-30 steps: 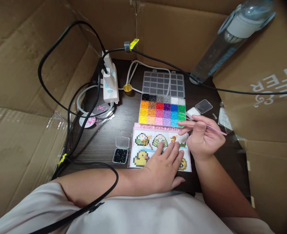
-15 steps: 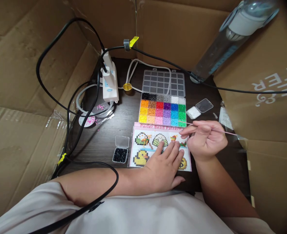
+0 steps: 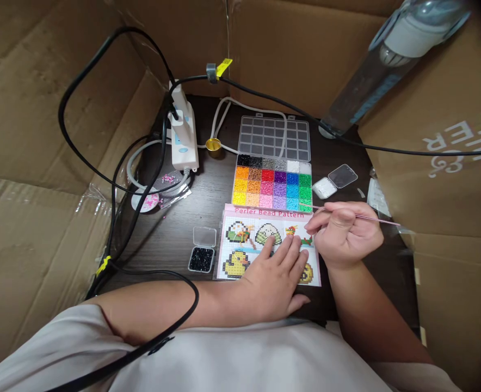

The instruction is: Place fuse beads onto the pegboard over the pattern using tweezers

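Note:
My left hand [image 3: 279, 275] lies flat with spread fingers on the bead pattern sheet [image 3: 235, 215], covering part of its lower row. Pinched in my right hand [image 3: 349, 231] is a thin pink stick [image 3: 381, 222], perhaps a bead pen. Its far tip reaches over the green section of the bead box [image 3: 267, 185], whose compartments hold beads of many colours. The box's clear lid [image 3: 273, 139] is folded back. Left of the sheet sits a small open case of black beads [image 3: 202, 259]; a small open case of white beads [image 3: 324, 188] lies at the right.
A white power strip [image 3: 184, 139] with black cables [image 3: 113, 158] is at the left. Near it lie a gold cup [image 3: 214, 146], a white disc with pink bits [image 3: 145, 200] and silvery packets [image 3: 177, 196]. A clear bottle [image 3: 373, 81] stands back right. Cardboard walls [image 3: 306, 54] surround the table.
My right hand has shifted slightly right, and the stick's tip still points at the box's lower right. The left hand stays put on the sheet.

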{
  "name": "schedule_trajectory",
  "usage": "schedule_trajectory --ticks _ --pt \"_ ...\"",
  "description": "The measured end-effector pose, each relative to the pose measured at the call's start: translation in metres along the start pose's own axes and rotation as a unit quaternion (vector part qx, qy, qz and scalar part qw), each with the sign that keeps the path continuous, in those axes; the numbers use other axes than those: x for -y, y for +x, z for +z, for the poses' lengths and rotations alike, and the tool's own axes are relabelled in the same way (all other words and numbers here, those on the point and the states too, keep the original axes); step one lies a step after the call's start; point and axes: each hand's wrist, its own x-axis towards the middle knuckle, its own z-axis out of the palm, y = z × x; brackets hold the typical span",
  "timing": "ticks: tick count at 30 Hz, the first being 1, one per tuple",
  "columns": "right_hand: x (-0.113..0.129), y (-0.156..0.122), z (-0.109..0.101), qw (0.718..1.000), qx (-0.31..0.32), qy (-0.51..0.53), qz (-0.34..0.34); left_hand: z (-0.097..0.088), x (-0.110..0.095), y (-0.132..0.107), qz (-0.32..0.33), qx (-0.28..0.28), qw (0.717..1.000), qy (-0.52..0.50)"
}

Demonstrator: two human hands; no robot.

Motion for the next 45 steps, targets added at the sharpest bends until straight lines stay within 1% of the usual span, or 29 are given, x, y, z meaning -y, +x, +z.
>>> schedule_trajectory --ticks 4,10,17,21,23,25,27,30,33,34,36,38,40,41,43,44,45 --pt "0.000 0.000 0.000 1.000 0.012 0.009 -0.001 0.000 0.000 0.000 -0.002 -0.002 1.000 0.004" --pt "-0.002 -0.002 -0.001 1.000 0.004 -0.005 -0.015 0.001 -0.001 0.000 -0.002 -0.004 1.000 0.013" --pt "-0.002 -0.001 -0.001 1.000 0.012 -0.010 0.011 0.000 0.000 0.000 -0.003 0.001 1.000 0.012" --pt "-0.006 -0.003 -0.001 1.000 0.005 -0.011 -0.011 0.000 0.000 0.001 -0.001 0.003 1.000 0.005" --pt "-0.007 -0.001 0.001 1.000 0.001 0.007 -0.009 0.000 0.000 0.000 -0.001 0.002 1.000 -0.001" --pt "-0.007 0.002 0.002 0.999 -0.003 0.031 0.017 -0.002 0.000 0.000 0.000 -0.002 1.000 -0.008" --pt "-0.007 0.008 0.003 0.996 -0.003 0.065 0.068 -0.004 0.001 -0.001 0.003 -0.012 1.000 -0.019" --pt "-0.008 0.016 0.002 0.978 -0.002 0.145 0.152 -0.011 0.003 -0.002 0.001 -0.038 0.999 -0.039" --pt "-0.011 0.019 0.001 0.959 0.012 0.203 0.198 -0.020 0.006 -0.003 0.003 -0.085 0.995 -0.047" --pt "-0.011 0.018 0.001 0.955 0.022 0.212 0.208 -0.022 0.006 -0.003 0.021 -0.105 0.993 -0.051" --pt "-0.011 0.015 0.002 0.950 0.057 0.213 0.221 -0.026 0.005 -0.005 0.081 -0.138 0.985 -0.061" --pt "-0.008 0.011 0.005 0.948 0.099 0.198 0.228 -0.027 -0.001 -0.009 0.168 -0.154 0.971 -0.074" --pt "-0.002 0.007 0.007 0.945 0.152 0.171 0.233 -0.025 -0.011 -0.015 0.265 -0.149 0.948 -0.094" --pt "0.002 0.006 0.008 0.942 0.182 0.157 0.235 -0.021 -0.017 -0.020 0.302 -0.130 0.938 -0.106" --pt "0.011 0.006 0.010 0.932 0.245 0.129 0.232 -0.010 -0.027 -0.030 0.361 -0.060 0.923 -0.121" --pt "0.015 0.007 0.010 0.927 0.273 0.123 0.227 -0.002 -0.030 -0.036 0.382 -0.026 0.914 -0.135" --pt "0.019 0.008 0.009 0.920 0.299 0.122 0.223 0.007 -0.032 -0.042 0.380 0.004 0.914 -0.143"
